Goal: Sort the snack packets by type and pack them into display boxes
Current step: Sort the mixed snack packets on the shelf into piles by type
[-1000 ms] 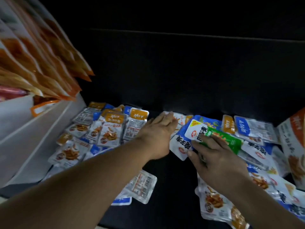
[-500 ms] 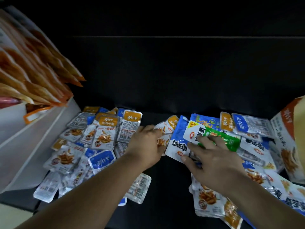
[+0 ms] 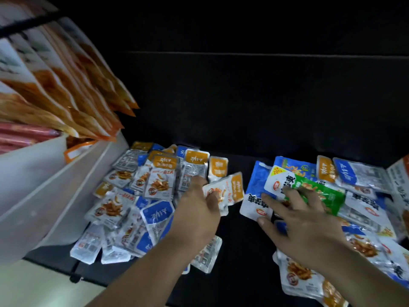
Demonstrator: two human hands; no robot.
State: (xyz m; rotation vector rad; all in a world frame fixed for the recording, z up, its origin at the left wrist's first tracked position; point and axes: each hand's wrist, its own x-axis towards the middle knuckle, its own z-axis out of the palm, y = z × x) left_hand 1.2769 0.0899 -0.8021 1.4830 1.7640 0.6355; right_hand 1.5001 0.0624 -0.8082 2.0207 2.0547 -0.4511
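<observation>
orange-and-white snack packet (image 3: 228, 190): clamped in the grip of the left hand (image 3: 197, 214), held between the left pile (image 3: 159, 185) and right pile (image 3: 363, 178) on the dark surface (image 3: 241, 244) | right hand (image 3: 303, 222): grip apart, fingers (image 3: 294, 197) spread on a green packet (image 3: 325, 196)

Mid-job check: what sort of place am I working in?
Likely a stockroom or packing bench: loose snack packets heaped on a black work surface, a white display box at left holding orange pouches, another printed box at the right edge.

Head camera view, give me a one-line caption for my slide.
Left hand pinches an orange-topped packet while the right hand rests on a green packet.
</observation>
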